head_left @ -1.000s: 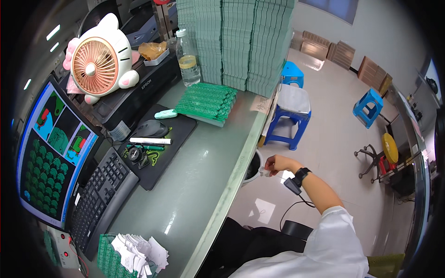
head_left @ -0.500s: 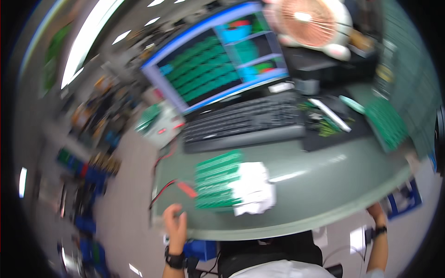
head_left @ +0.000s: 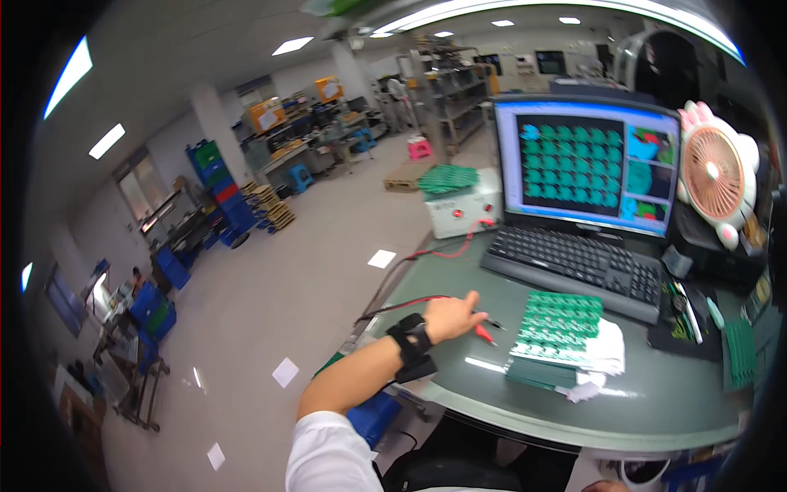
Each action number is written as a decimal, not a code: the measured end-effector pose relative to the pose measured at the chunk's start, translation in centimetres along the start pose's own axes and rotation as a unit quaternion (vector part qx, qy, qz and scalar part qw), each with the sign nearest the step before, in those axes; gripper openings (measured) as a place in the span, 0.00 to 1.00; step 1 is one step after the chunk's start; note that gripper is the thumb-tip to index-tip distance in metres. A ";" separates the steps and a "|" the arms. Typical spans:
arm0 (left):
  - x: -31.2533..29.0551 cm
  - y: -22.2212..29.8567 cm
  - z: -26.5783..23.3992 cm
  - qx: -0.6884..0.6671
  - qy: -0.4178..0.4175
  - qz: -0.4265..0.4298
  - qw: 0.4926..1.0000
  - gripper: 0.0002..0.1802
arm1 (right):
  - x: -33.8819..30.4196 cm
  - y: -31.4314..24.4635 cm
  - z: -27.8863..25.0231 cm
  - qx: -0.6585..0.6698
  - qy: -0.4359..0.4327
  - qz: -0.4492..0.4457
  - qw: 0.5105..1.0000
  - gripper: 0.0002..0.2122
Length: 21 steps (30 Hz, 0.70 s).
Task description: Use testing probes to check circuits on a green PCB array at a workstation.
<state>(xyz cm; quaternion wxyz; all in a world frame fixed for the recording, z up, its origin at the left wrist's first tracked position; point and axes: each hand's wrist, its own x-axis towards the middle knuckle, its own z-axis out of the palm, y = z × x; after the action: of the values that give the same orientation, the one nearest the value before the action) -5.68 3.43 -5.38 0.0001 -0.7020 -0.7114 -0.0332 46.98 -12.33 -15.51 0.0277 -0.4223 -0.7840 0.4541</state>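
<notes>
White sleeve [head_left: 326, 447] behind a left hand [head_left: 449, 318], thumb spread from fingers, any grasp beneath hidden | red probe [head_left: 484, 334] just past the fingertips | green boards [head_left: 561, 316] farther right, stacked, share done or left impossible to tell | paper slips [head_left: 608, 348] beside them | right hand [head_left: 605, 486] mostly cropped out, grip unclear

I see a person's left hand [head_left: 452, 317] over a green desk [head_left: 664, 406], beside red and black leads [head_left: 484, 334], near green circuit boards [head_left: 560, 320] and white papers [head_left: 608, 348]; behind, a keyboard [head_left: 571, 271] and lit monitor [head_left: 571, 164].
</notes>
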 end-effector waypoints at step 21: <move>-6.3 -8.0 -0.9 -0.647 -0.011 -0.139 0.750 0.12 | 5.0 -25.3 -11.5 -0.046 -0.154 -0.277 0.947 0.15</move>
<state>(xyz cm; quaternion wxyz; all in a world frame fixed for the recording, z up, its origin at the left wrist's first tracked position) -13.63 -2.99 -5.10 -0.4662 -0.4278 -0.6093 -0.4778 32.57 -6.79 8.09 0.0118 -0.1140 -0.8851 0.4511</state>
